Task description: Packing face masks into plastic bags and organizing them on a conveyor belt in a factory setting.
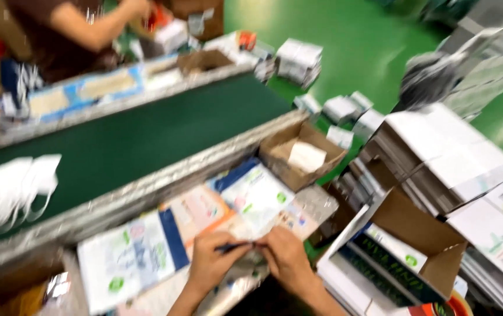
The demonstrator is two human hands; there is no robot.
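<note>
I see the left hand point(209, 259) and the right hand point(286, 257) close together near the bottom of the picture, almost touching at the fingertips. Between them is a thin dark strip point(234, 247) — both hands seem to pinch it, one at each end, but the picture is blurry, so I cannot tell what the strip is. The hands rest over a row of flat printed packets point(193, 225) lying on the shiny ledge next to the green belt point(134, 137). The strip sits right on top of the packets, just in front of the knuckles. To the right of the right hand is an open cardboard box point(403, 251) with white and dark green cartons inside. A smaller brown box point(301, 153) with a white piece in it sits farther up, past the packets. On the belt, far to the left, lies a white mask point(11, 187), well apart from the hands. Across the belt another person's arm point(88, 29) reaches toward small boxes — that arm is not mine. Stacks of flat white cartons point(438, 146) stand at the right.
</note>
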